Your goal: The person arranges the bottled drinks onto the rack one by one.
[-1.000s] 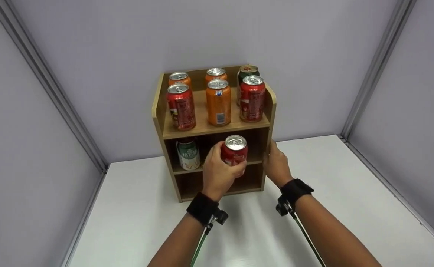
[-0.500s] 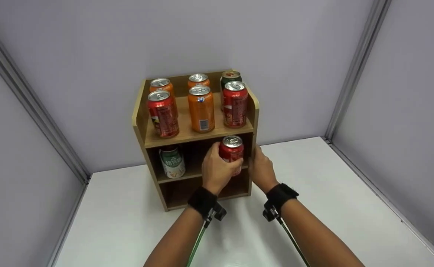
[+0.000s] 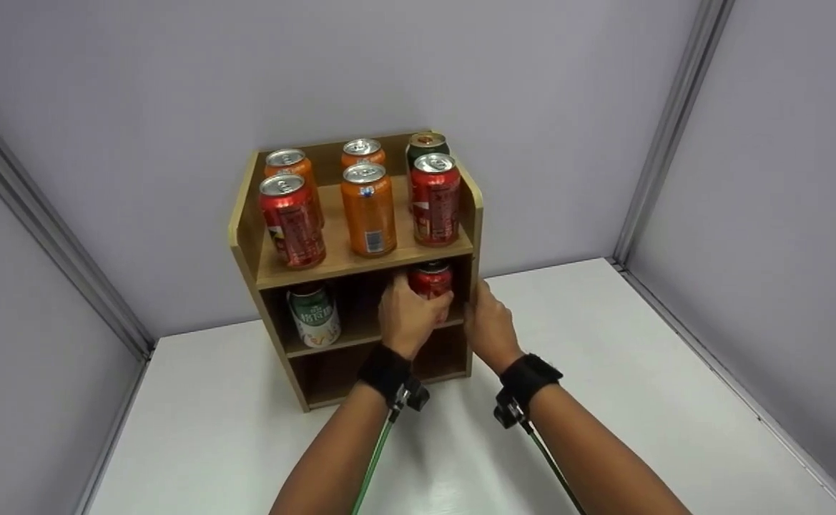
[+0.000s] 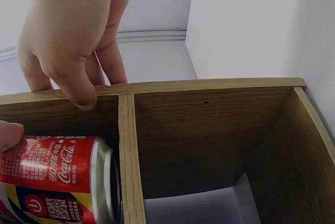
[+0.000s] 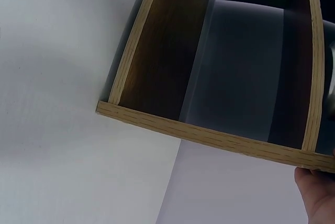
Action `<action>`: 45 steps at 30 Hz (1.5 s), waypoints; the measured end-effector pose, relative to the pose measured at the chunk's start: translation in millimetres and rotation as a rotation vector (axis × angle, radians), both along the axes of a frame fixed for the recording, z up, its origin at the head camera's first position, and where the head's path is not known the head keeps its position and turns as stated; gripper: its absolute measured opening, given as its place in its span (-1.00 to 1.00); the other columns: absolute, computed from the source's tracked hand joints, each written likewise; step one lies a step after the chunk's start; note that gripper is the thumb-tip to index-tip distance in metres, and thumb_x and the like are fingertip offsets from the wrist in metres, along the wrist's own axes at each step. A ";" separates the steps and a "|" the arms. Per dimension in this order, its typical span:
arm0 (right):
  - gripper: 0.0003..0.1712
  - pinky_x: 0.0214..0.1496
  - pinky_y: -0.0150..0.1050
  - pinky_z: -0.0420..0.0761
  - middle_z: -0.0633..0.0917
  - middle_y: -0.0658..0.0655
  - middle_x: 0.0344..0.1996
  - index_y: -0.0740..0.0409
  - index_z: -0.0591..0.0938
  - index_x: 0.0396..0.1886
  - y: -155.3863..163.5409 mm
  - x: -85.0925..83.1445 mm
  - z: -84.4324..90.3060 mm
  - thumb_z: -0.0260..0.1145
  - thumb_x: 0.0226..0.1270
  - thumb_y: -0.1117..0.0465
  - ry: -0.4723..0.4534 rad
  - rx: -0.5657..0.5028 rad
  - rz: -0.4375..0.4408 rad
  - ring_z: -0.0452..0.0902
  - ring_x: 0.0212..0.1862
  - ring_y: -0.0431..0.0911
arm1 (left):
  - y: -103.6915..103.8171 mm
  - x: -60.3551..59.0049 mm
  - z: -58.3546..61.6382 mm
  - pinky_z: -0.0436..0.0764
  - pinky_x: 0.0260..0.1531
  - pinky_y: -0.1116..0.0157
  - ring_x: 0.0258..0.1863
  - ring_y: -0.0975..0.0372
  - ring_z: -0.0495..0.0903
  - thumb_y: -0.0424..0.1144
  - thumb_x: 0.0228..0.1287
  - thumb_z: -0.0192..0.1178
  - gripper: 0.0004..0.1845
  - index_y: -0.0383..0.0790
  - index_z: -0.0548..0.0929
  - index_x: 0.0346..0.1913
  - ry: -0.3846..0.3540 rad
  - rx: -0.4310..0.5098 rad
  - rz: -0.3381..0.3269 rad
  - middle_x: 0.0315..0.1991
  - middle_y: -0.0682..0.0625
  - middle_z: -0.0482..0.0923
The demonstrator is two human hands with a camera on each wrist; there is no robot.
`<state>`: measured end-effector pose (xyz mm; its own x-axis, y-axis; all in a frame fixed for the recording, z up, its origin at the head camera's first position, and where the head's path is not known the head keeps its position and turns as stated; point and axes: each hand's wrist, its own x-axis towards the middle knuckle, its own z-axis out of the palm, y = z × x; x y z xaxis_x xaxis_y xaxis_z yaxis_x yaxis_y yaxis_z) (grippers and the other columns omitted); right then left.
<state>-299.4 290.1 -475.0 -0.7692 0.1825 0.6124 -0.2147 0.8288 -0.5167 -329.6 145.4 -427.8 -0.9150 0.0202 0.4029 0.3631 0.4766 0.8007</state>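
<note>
Sitting in left grip (image 3: 407, 315): red can (image 3: 430, 280)

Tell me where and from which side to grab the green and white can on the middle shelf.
Take the green and white can round its side wall, coming straight in from the shelf unit's open front. It stands upright with the top shelf close above its lid, so there looks to be little room from above. The left hand holds the red can further right; the space between looks free.

The left hand (image 3: 407, 318) has carried the red can (image 3: 430, 280) forward into the shelf's (image 3: 360, 259) middle tier.
</note>
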 end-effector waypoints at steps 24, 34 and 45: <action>-0.57 -0.22 0.06 0.60 0.68 0.32 -0.13 0.30 0.43 0.17 -18.2 5.1 -2.2 0.22 0.32 0.41 -0.007 -0.019 0.039 0.65 -0.17 0.19 | -17.6 -8.3 -4.8 0.50 -0.55 0.21 -0.60 0.25 0.58 0.11 -0.09 0.45 -0.53 -0.16 0.61 -0.25 -0.031 -0.004 0.006 -0.62 0.14 0.58; -0.60 -0.24 0.07 0.60 0.68 0.31 -0.16 0.30 0.44 0.15 -15.9 4.2 0.3 0.21 0.31 0.43 0.004 -0.009 0.027 0.65 -0.19 0.20 | -17.7 -9.2 -4.4 0.56 -0.45 0.19 -0.45 0.21 0.62 0.13 -0.06 0.45 -0.39 -0.23 0.56 -0.06 -0.011 -0.027 -0.023 -0.39 0.02 0.64; -0.68 -0.28 0.07 0.59 0.67 0.31 -0.23 0.33 0.45 0.06 1.6 2.5 -1.5 0.21 0.33 0.41 -0.016 -0.009 0.025 0.65 -0.23 0.21 | -13.5 6.5 -8.0 0.52 -0.09 0.09 -0.09 0.03 0.57 0.12 0.07 0.41 -0.24 -0.33 0.41 0.18 0.016 -0.093 -0.095 -0.07 -0.16 0.54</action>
